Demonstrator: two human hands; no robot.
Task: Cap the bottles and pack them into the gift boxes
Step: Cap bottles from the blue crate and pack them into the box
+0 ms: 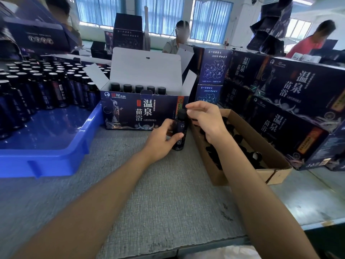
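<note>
A small dark bottle [180, 130] stands upright on the grey table mat, gripped round its body by my left hand [162, 138]. My right hand [206, 119] pinches the black cap [181, 113] on the bottle's neck. Just behind stands an open dark-blue gift box [139, 111] with its white lid flap raised and a back row of several capped bottles [139, 88]. A brown cardboard box [248, 146] of loose black caps [240, 146] lies under my right wrist.
A blue plastic tray [46, 146] at the left holds several uncapped bottles [37, 86]. Closed gift boxes [291, 101] are stacked at the right and behind. Other people work at the far side. The table's front edge runs at the lower right.
</note>
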